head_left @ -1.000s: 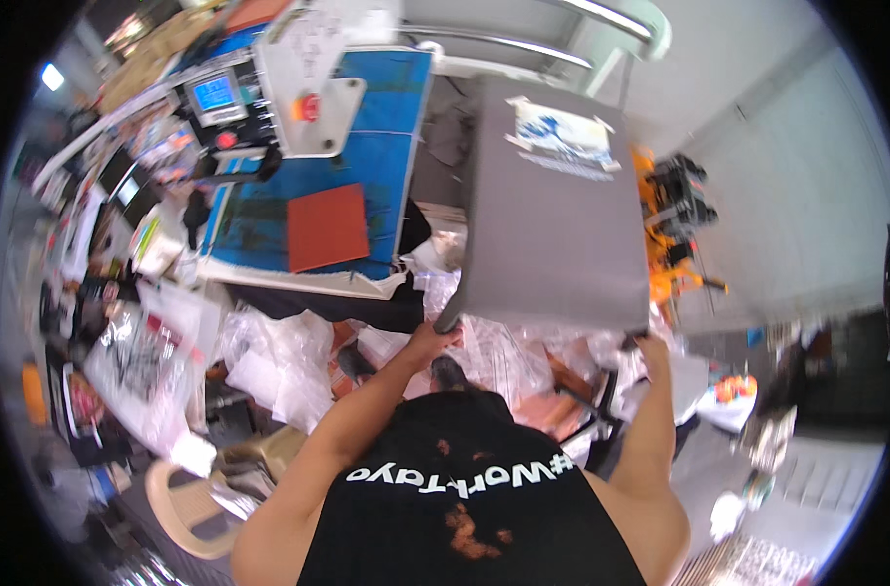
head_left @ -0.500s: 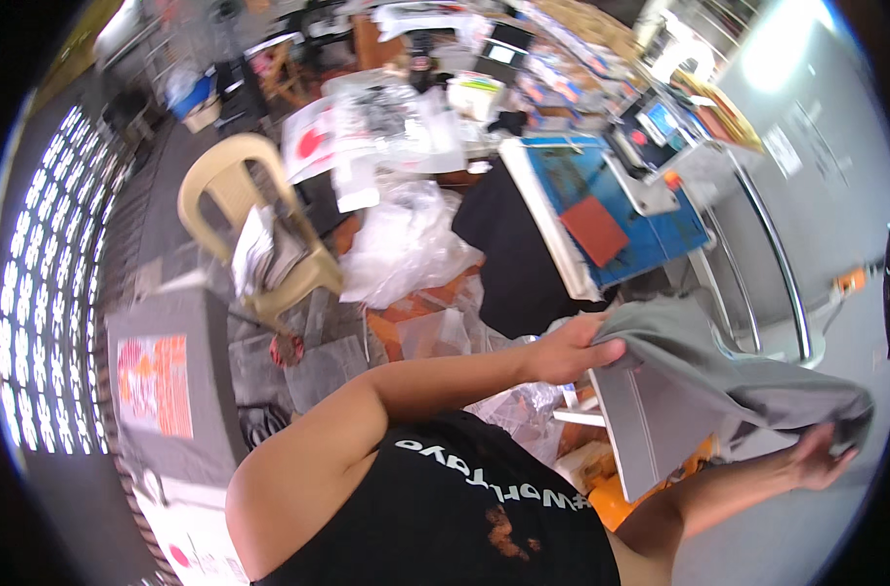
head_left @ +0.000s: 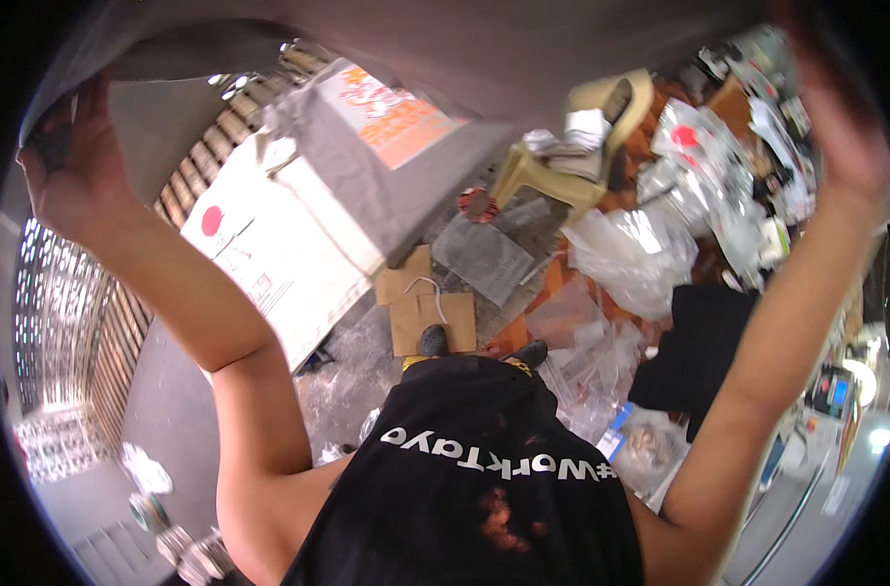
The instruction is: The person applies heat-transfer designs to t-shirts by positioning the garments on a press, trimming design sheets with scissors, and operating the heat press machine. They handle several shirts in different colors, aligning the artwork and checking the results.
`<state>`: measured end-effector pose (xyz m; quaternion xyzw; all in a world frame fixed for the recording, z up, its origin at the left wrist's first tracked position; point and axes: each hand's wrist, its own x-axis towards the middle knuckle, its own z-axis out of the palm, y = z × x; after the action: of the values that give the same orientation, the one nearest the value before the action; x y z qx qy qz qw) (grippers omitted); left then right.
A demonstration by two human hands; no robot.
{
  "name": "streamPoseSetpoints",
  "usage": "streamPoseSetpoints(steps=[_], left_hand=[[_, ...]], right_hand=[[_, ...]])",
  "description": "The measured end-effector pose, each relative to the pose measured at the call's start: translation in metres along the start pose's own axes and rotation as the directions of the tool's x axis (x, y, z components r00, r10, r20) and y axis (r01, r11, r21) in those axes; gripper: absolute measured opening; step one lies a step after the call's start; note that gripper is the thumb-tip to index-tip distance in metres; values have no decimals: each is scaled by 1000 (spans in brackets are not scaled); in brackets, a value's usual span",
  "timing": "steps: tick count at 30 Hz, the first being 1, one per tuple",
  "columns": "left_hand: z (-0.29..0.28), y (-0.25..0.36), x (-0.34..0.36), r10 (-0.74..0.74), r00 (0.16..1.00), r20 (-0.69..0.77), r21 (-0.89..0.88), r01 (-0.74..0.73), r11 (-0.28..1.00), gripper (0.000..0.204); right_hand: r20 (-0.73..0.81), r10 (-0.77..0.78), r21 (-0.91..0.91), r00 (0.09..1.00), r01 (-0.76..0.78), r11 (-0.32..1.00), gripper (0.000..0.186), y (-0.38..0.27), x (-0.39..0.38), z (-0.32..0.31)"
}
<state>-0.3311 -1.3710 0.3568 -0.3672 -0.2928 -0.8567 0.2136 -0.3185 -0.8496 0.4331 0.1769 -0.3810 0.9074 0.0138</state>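
Head view: I see both arms raised, holding a grey garment [head_left: 484,44] stretched across the top of the picture. Soft matte knit, sagging between the hands, its lower edge running left to right. Left hand [head_left: 69,161] has fingers clenched on the left corner, cloth bunched in the fist. Right hand [head_left: 840,117] is up at the right edge against the cloth, blurred; I can't tell how the fingers sit.

Below: a white cardboard box [head_left: 269,244], flat-faced with a red dot, and a folded grey shirt [head_left: 367,161] with an orange print draped over its far edge. Brown cardboard scraps [head_left: 430,313] lie flat on the concrete floor by the feet. A beige plastic chair [head_left: 572,146] stands far centre with folded stuff on its seat. Crinkled clear plastic bags [head_left: 630,254] are heaped right of centre.

Open room: a bare floor strip left of the box, beside a slatted wall [head_left: 64,322]. The right side is crowded.

Versus half a second ago: the garment was low at the right, in front of the body; now it's overhead, and the view has swung toward the box and floor.
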Motion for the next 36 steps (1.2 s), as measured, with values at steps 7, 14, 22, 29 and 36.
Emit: streamPoseSetpoints(steps=[7, 14, 22, 29, 36], left_hand=[[-156, 205, -117, -214, 947, -238, 271, 277, 922, 27], [-148, 249, -377, 66, 487, -871, 321, 463, 826, 31], [-85, 193, -674, 11, -411, -912, -369, 830, 417, 43], [-123, 26, -726, -184, -759, -624, -460, 547, -699, 26], [-180, -245, -560, -836, 87, -542, 670, 645, -368, 34]], right_hand=[[-23, 502, -246, 864, -492, 835, 8, 299, 93, -22], [9, 631, -539, 776, -527, 657, 26, 506, -19, -91], [-148, 718, -889, 681, -409, 205, 41, 556, -186, -178], [-391, 688, -906, 611, -387, -171, 34, 456, -215, -287], [-616, 410, -781, 673, -588, -209, 25, 302, -318, -359]])
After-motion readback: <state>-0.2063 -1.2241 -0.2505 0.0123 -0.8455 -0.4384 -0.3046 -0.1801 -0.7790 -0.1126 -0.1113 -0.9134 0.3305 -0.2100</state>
